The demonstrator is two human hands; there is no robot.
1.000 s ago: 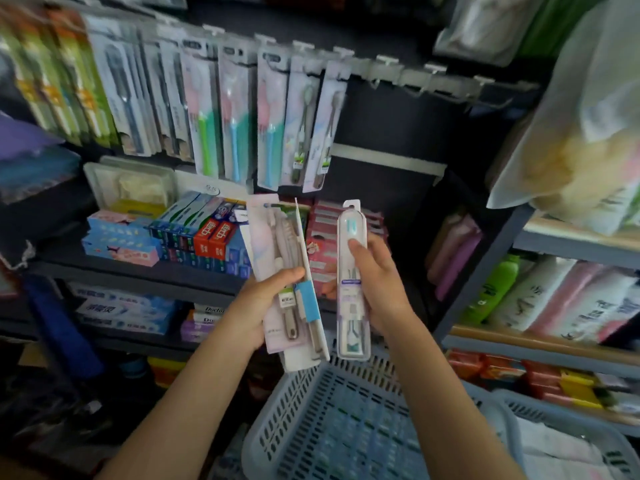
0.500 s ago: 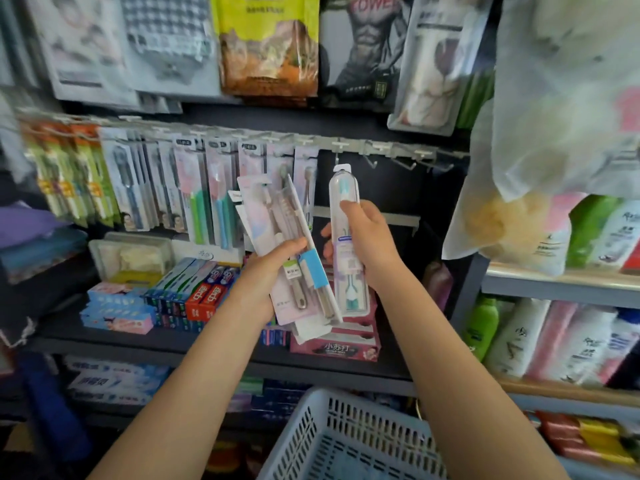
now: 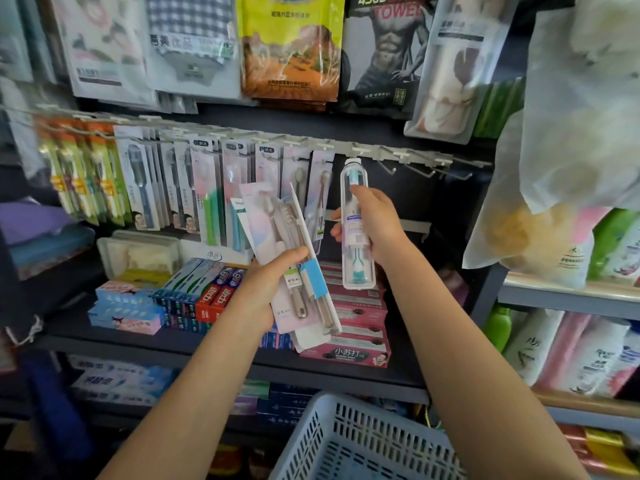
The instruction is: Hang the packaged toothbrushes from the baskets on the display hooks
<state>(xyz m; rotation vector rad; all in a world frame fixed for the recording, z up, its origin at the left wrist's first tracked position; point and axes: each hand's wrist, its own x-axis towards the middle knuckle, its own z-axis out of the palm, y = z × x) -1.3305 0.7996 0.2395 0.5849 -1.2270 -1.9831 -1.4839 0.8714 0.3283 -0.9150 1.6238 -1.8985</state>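
The right hand (image 3: 372, 221) pinches a clear-cased toothbrush (image 3: 356, 230), its top just under an empty hook (image 3: 388, 166). The left hand (image 3: 268, 289) grips a fan of carded toothbrush packs (image 3: 294, 258) yet to hang. Many packs (image 3: 194, 188) hang already. Whether the white basket (image 3: 349, 441) below holds anything, I cannot tell.

Two hands counted: left hand (image 3: 266, 289), right hand (image 3: 374, 223). One clear-cased toothbrush (image 3: 356, 230) seen, upright. Fanned toothbrush packs (image 3: 294, 265): at least two (exact count hidden by overlap). One basket (image 3: 360, 441) seen. Bare hooks (image 3: 426, 168) at rail's right end: several, blurred.
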